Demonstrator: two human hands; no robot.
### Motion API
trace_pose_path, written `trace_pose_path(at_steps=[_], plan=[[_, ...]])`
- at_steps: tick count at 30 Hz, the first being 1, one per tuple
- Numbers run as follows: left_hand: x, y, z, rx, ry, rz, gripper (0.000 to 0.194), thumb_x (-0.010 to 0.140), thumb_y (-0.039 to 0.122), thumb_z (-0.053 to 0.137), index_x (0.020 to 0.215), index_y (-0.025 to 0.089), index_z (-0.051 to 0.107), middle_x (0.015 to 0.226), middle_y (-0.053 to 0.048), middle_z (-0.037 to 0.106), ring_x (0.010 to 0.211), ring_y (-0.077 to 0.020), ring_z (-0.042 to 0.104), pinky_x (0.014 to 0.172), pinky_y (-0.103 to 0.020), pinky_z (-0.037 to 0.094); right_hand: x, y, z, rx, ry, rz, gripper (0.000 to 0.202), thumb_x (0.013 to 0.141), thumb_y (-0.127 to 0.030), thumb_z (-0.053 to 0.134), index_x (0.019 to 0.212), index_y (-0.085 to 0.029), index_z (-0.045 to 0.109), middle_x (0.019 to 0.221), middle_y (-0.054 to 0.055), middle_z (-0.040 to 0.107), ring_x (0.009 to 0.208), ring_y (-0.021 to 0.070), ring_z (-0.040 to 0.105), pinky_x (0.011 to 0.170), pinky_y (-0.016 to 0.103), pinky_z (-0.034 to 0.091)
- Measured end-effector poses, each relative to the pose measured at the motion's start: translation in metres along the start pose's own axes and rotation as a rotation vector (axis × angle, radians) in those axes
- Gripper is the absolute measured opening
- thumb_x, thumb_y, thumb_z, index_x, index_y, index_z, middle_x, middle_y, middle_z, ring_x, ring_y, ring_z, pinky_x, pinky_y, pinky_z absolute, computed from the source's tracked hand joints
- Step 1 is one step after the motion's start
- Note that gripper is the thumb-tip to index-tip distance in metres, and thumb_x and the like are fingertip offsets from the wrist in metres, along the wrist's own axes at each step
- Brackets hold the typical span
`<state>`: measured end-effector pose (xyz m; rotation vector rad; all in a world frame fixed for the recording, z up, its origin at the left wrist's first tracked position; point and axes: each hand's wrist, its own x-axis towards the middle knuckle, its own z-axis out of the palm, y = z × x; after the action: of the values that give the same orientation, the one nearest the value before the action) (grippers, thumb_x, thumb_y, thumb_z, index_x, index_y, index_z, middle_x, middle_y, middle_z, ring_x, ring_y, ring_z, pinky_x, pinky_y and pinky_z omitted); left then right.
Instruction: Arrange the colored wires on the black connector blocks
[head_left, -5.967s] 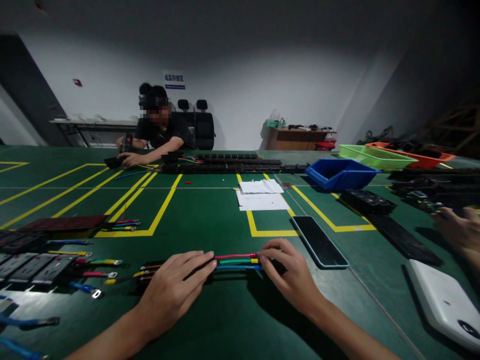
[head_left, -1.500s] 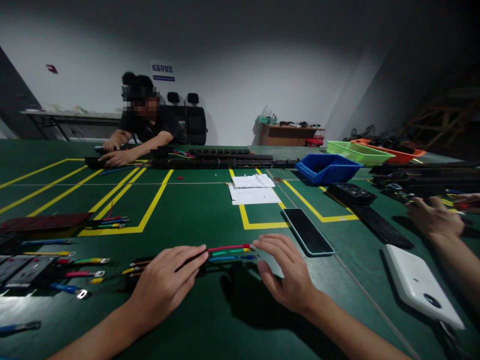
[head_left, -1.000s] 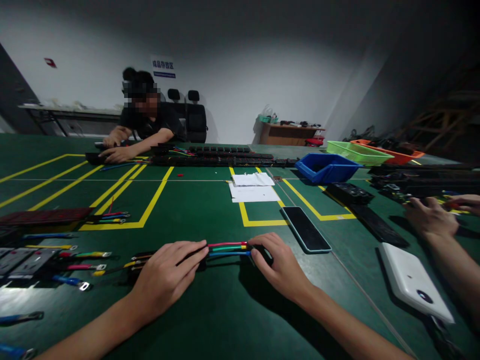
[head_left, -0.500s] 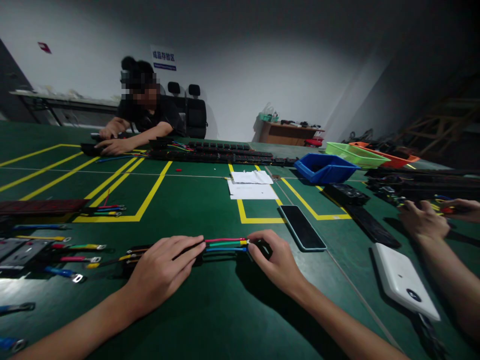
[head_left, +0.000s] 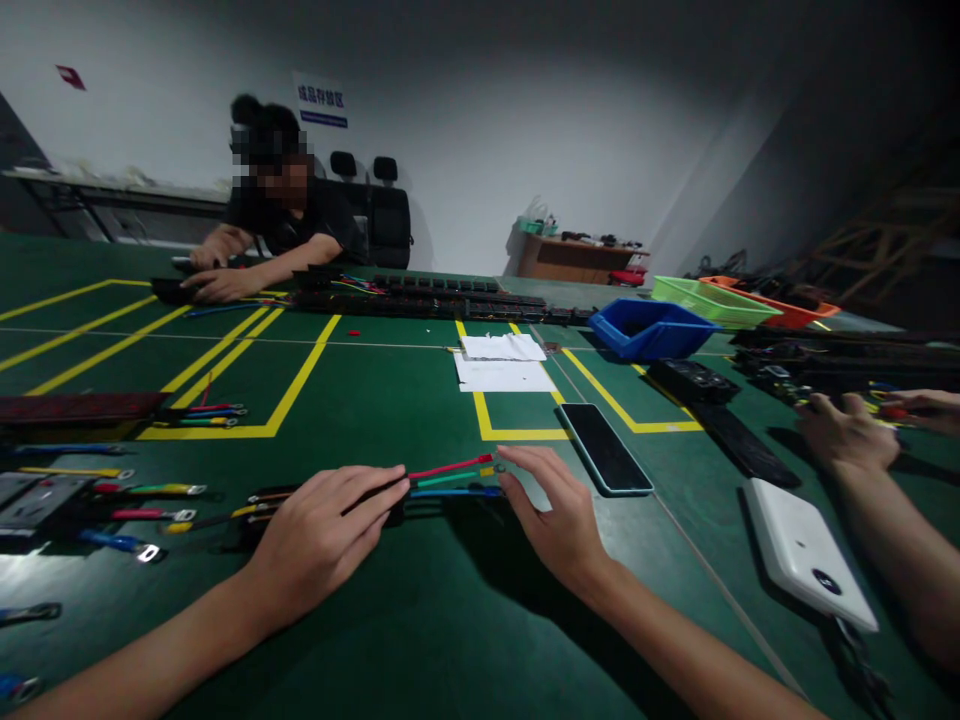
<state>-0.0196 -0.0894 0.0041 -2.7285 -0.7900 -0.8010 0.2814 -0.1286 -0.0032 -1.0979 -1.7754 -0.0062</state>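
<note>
Red wire [head_left: 450, 466], green wire [head_left: 448, 480], blue wire [head_left: 457, 491] projected from dark unit [head_left: 244, 534] toward right hand [head_left: 555, 515]; thumb, forefinger stood parted, contact unclear. Left hand [head_left: 322, 535] gripped unit, fingers together. Likely fault: wires splaying if left grip slackened.

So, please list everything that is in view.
thin insulated wires: three, red, green, blue, front middle
paper sheets: two, white, middle
rectangular smartphone: one, black, centre right
open plastic bin: one, blue, far right
plastic basket: one, light green, far right
plastic tray: one, orange, far right
flat rounded device: one, white, near right
long segmented strips: several, black, far middle
assorted parts: several, black, right
blocky wired units: several, grey, left
padded seat: one, black, background
boxy desk: one, brown, background
lettered sign: one, white, wall
broad tabletop: one, green, underneath
co-worker: one, in black, across
other person's hands: two, bare, right edge
own left hand: one, bare, over wires' left part
own right hand: one, bare, by wires' tips
</note>
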Motion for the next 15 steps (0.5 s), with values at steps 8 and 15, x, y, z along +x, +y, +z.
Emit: trace_pose_path(at_steps=[8, 15], plan=[[-0.0001, -0.0003, -0.0003, 0.008, -0.017, 0.009, 0.042, 0.099, 0.015, 0.053, 0.139, 0.024, 0.061, 0.137, -0.008, 0.067, 0.118, -0.0236, 0.065, 0.092, -0.04, 0.055, 0.0009, -0.0098, -0.0065, -0.004, 0.0, -0.12, 0.044, 0.092, -0.007, 0.061, 0.132, -0.026, 0.061, 0.111, 0.008, 0.073, 0.102, 0.0247, 0.068, 0.087, 0.045, 0.06], [-0.0007, 0.0004, -0.0007, 0.006, -0.019, 0.008, 0.042, 0.1, 0.015, 0.053, 0.14, 0.023, 0.059, 0.138, -0.007, 0.066, 0.118, -0.0229, 0.064, 0.093, -0.04, 0.053, 0.0016, -0.0043, -0.0071, -0.042, -0.132, 0.023, 0.02, 0.093, -0.015, 0.058, 0.109, -0.021, 0.067, 0.096, 0.008, 0.072, 0.09, 0.0242, 0.064, 0.079, 0.041, 0.055]])
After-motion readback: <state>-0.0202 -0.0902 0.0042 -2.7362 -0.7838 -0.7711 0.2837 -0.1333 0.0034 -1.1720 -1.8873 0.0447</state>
